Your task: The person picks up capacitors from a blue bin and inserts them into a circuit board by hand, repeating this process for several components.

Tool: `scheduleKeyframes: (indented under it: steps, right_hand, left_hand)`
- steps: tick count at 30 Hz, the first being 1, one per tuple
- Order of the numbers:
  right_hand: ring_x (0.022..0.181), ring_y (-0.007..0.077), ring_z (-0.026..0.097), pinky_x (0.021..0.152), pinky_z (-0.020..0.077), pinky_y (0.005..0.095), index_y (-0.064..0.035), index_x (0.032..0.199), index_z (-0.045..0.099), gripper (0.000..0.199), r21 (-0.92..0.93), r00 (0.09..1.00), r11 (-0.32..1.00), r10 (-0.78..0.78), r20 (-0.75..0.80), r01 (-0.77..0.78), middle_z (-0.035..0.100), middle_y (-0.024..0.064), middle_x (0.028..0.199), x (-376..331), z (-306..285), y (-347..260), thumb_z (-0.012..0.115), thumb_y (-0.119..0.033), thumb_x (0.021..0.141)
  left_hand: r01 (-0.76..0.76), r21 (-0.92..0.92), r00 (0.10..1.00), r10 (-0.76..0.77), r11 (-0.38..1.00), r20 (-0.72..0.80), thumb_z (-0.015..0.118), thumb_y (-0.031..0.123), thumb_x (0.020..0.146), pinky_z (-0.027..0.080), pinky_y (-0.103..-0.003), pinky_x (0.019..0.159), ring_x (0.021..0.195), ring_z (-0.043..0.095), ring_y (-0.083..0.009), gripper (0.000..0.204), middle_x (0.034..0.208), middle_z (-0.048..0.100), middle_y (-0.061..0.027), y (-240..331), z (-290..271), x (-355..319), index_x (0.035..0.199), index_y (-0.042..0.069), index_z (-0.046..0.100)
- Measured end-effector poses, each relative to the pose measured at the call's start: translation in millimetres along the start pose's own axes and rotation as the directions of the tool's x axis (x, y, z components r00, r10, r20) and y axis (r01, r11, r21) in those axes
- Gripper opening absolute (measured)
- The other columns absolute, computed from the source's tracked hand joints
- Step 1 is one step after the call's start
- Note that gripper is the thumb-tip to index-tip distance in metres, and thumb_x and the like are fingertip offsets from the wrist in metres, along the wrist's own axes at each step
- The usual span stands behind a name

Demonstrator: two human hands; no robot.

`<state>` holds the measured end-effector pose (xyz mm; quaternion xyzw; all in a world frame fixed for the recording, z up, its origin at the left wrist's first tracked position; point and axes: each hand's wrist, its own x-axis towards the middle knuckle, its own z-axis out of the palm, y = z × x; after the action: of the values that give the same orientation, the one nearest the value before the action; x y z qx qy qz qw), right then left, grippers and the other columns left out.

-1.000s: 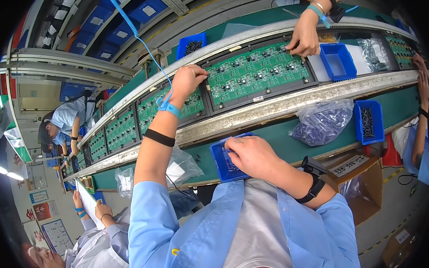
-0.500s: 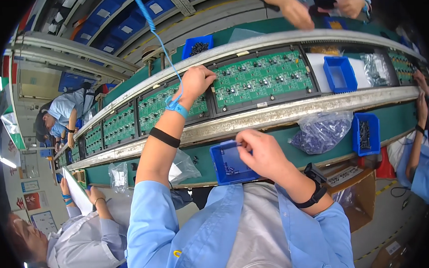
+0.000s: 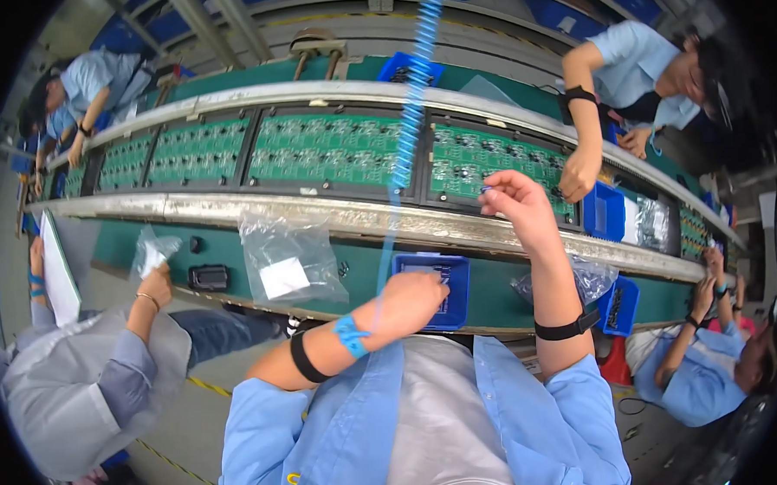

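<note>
My right hand is raised over the front edge of a green circuit board panel. Between its thumb and fingertips it pinches a small dark-blue component. Down at the near bench edge, my left hand reaches into a blue bin that holds small purple-blue parts. Its fingers are curled together there; whether a part is between them is too small to see. A blue wrist strap circles my left wrist, and its coiled cord runs upward across the view.
Further circuit board panels line the metal-railed track. A co-worker's hand reaches onto the same panel's right end. A clear plastic bag lies left of my bin; a bin of black parts stands right. Other people flank the bench.
My left hand has left the panel and come down into the blue bin. My right hand has risen from the bin to the panel with a small component. The view has swung round.
</note>
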<state>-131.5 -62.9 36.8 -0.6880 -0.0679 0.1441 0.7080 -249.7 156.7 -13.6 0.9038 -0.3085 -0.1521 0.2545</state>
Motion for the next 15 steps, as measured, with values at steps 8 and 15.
scheduleKeyframes:
  steps: [8, 15]
  right_hand:
    - [0.086, 0.0131, 0.07, 0.078, 0.057, 0.0268, -0.0012, 0.111, 0.065, 0.013, -0.162, 1.0, 0.986, 0.02, -0.016, -0.022, 0.074, 0.0068, 0.101, 40, -13, 9, 0.067, -0.005, 0.099]
    - [0.09, 0.0158, 0.073, 0.075, 0.057, 0.0291, -0.0033, 0.104, 0.071, 0.011, -0.594, 0.992, 0.799, -0.123, -0.012, 0.092, 0.074, 0.0055, 0.091, 73, -15, 23, 0.071, -0.005, 0.094]
  left_hand:
    - [0.133, 0.041, 0.991, -0.132, 0.99, -0.025, 0.067, 0.013, 0.084, 0.062, -0.044, 0.076, 0.095, 0.073, -0.0309, 0.015, 0.098, 0.07, -0.0161, -4, 73, 33, 0.091, 0.003, 0.075]
    - [0.041, 0.02, 0.995, -0.039, 0.999, -0.089, 0.067, 0.011, 0.083, 0.061, -0.043, 0.076, 0.087, 0.074, -0.0344, 0.015, 0.091, 0.072, -0.0174, 13, 57, 28, 0.093, 0.002, 0.075]
